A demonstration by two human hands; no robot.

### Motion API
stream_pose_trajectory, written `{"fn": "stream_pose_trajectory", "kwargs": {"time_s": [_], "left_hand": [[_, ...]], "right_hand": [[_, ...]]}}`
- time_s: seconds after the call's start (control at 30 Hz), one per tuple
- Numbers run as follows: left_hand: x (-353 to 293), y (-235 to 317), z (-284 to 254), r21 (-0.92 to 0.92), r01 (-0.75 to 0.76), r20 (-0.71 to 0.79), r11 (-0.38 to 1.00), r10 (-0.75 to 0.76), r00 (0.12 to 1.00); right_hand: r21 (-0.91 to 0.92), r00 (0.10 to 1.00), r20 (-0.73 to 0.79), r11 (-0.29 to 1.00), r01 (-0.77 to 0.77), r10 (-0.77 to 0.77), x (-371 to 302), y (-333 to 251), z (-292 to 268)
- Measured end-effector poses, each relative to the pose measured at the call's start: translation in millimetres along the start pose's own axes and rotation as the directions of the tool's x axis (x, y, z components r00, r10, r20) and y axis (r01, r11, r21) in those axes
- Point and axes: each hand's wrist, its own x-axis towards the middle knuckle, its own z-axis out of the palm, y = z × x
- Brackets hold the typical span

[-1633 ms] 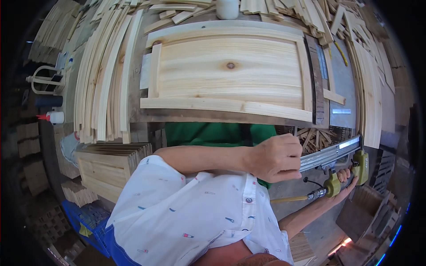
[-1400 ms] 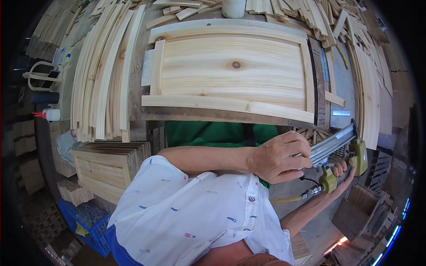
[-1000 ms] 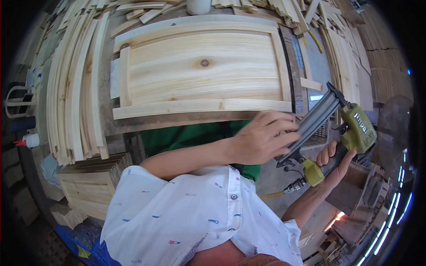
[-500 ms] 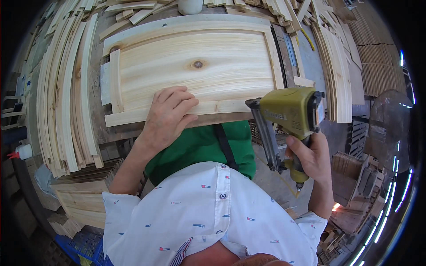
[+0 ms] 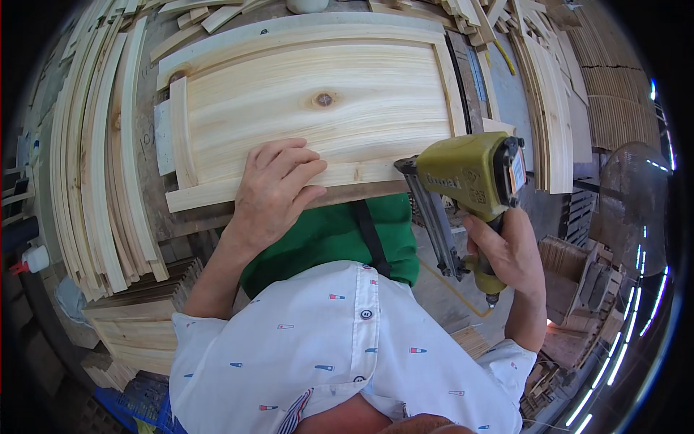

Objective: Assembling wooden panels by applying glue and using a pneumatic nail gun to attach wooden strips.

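A pale wooden framed panel (image 5: 253, 101) with a dark knot near its middle lies on the workbench. My left hand (image 5: 273, 184) rests over its near frame strip, fingers loosely spread and laid on the wood, holding nothing. In my right hand (image 5: 512, 249) is an olive-green pneumatic nail gun (image 5: 455, 170), gripped by its handle. The gun's nose touches or hovers just over the near strip, right of the middle; I cannot tell which. Its magazine slants down toward me, and a yellow air hose (image 5: 452, 286) runs from the handle's lower end.
Long wood strips (image 5: 94, 159) are stacked left of the panel, and more strips (image 5: 546, 116) lie to the right. Offcuts (image 5: 210, 18) and a white container (image 5: 307, 6) are at the back. A fan (image 5: 632, 188) stands far right. Stacked panels (image 5: 144, 325) sit low at the left.
The nail gun has shifted slightly left and up along the near strip with my right hand. My left hand stays on the panel's near edge. The view has tilted a little.
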Motion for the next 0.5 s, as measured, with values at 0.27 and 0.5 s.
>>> {"fn": "stream_pose_trajectory", "kwargs": {"time_s": [0.27, 0.5], "left_hand": [[-0.4, 0.1, 0.1, -0.015, -0.013, -0.017, 1.000, 0.013, 1.000], [-1.9, 0.8, 1.7, -0.002, 0.014, -0.016, 1.000, -0.014, 1.000]], "right_hand": [[0.032, 0.944, -0.328, 0.998, 0.051, -0.038, 16.6, 4.3, -55.8], [-0.645, 0.766, -0.525, 0.761, -0.073, -0.371, 119.0, 54.3, -92.2]]}}
